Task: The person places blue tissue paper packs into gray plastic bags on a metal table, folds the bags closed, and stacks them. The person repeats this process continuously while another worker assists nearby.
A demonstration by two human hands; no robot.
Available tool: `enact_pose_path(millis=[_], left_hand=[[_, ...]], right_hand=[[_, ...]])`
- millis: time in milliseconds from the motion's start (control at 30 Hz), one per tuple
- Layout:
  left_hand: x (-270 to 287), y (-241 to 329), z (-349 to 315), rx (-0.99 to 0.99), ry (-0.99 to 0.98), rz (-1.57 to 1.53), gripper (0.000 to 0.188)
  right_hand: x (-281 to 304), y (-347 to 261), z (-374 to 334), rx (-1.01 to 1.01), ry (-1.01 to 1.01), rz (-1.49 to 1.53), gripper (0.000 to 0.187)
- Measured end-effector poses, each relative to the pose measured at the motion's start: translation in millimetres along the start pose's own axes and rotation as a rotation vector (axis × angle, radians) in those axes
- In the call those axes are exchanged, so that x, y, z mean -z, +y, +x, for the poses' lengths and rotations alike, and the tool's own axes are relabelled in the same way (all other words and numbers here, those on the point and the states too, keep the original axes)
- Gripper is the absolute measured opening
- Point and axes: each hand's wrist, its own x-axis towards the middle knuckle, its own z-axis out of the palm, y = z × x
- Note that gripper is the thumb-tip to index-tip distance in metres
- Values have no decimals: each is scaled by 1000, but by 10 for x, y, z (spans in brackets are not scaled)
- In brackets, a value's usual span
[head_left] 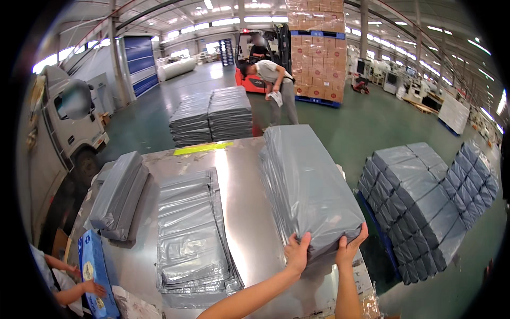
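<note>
We note the grey bundle (pixel 313 183) lying along the right edge of the metal surface (pixel 241 207), its long axis running from near to far, the far end angled slightly left and reaching the far edge. Our left hand (pixel 297 252) and right hand (pixel 349 249) hold the near end between them, one at each corner, thumbs toward the top. Writing: the blue box (pixel 98 274) by the left edge, toward the near left corner, bears pale print and a round emblem; cartons (pixel 319 66) stacked beyond the far edge show round red marks. We record the bundle as a long, block-like pack, smooth and faintly glossy on top, its plastic wrinkled along the left side and bunched at the near end.
</note>
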Motion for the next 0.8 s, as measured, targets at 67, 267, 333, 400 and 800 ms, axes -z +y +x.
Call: enact_pose_path(millis=[67, 267, 333, 400, 800], left_hand=[[-20, 42, 6, -49, 18, 49, 87], [623, -1273, 60, -136, -241, -37, 63], [1208, -1713, -226, 29, -324, 83, 58], [1697, -2170, -496, 56, -346, 259, 57], [3496, -4061, -3021, 496, 475, -22, 37]], right_hand=[[-47, 120, 49, -43, 2, -17, 73], [-81, 527, -497, -100, 115, -341, 73], [-140, 547, -1037, 31, 104, -416, 69], [164, 1385, -2185, 619, -131, -1271, 54], [-462, -1166, -3741, 88, -1133, 108, 24]])
